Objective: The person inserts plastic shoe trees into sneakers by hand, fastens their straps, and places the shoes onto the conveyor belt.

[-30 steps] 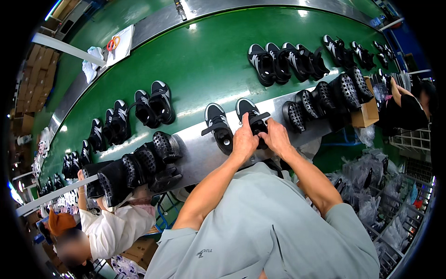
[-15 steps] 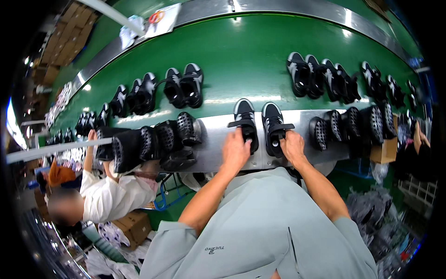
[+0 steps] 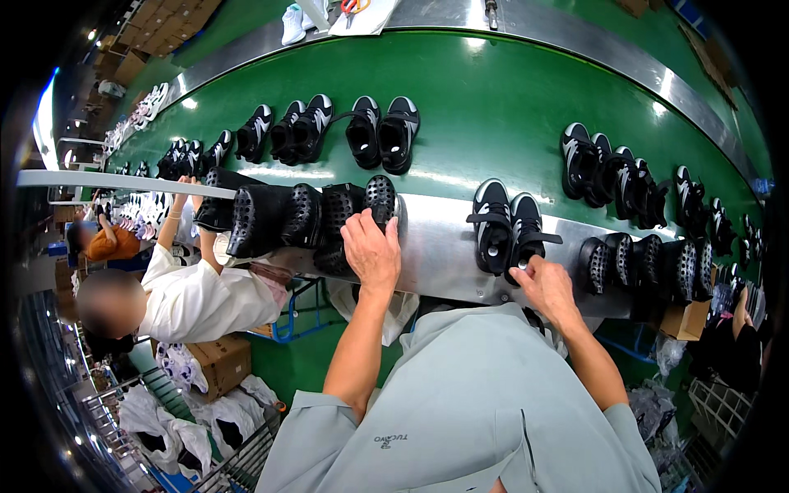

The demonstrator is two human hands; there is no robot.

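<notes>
Along the near metal edge of the green surface (image 3: 493, 107), going left to right: another person (image 3: 197, 300) in a white top leans in at the left end, next to a row of black studded soles (image 3: 279, 215) lying on that metal strip. My left hand (image 3: 371, 251) rests on the last sole of that row (image 3: 380, 201), fingers spread flat over it, so it's more a press than a closed grip. Just right of that, a pair of black and white shoes (image 3: 505, 226) sits on the same strip, toes pointing away. My right hand (image 3: 546, 286) is at the heel of the right shoe, fingers curled loosely against it; can't tell if it really has hold. Further right, more black soles (image 3: 649, 263) line the edge. More shoe pairs (image 3: 382, 131) sit farther back on the green.
</notes>
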